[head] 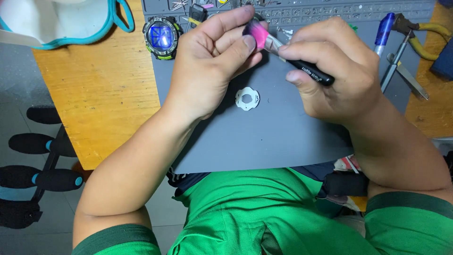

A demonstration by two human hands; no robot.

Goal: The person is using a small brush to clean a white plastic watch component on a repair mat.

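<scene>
Near the grey mat's (283, 141) far edge, the small part pinched in the left hand (207, 66) is best brushed lightly while the black-handled brush (283, 49), gripped by the right hand (339, 71), is kept steady.

Pink-tipped black brush (283, 49), grey mat (273, 137), white ring (247, 98), blue-faced watch (162, 37), green shirt (245, 212)

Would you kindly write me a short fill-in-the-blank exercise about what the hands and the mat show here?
1. The right hand holds a brush with ____ bristles.
2. The left hand pinches the brush's ____ between thumb and fingers.
3. A white ring-shaped part lies on the ____ mat.
4. The digital watch lies to the ____ of the left hand.

Missing words: pink; bristles; grey; left
</scene>
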